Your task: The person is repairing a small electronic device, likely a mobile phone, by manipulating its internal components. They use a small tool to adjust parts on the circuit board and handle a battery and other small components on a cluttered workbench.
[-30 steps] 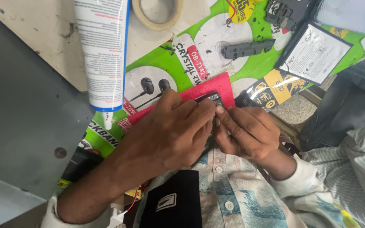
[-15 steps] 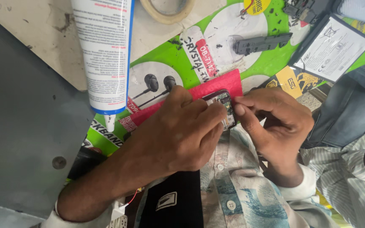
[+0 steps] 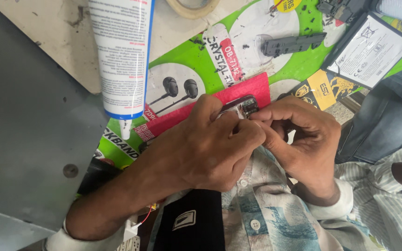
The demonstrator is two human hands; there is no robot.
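Left hand (image 3: 205,148) and right hand (image 3: 303,139) both pinch a small electronic part (image 3: 243,107) in a closed grip over the red pad (image 3: 252,90), near the white tube (image 3: 122,56)

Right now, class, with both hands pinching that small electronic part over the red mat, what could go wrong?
1. The small device is mostly hidden under the left hand and right hand; a slip might damage its exposed parts.
2. The glue tube points its nozzle toward the red mat; it could leak there.
3. Loose black specks on the green sheet could get inside.
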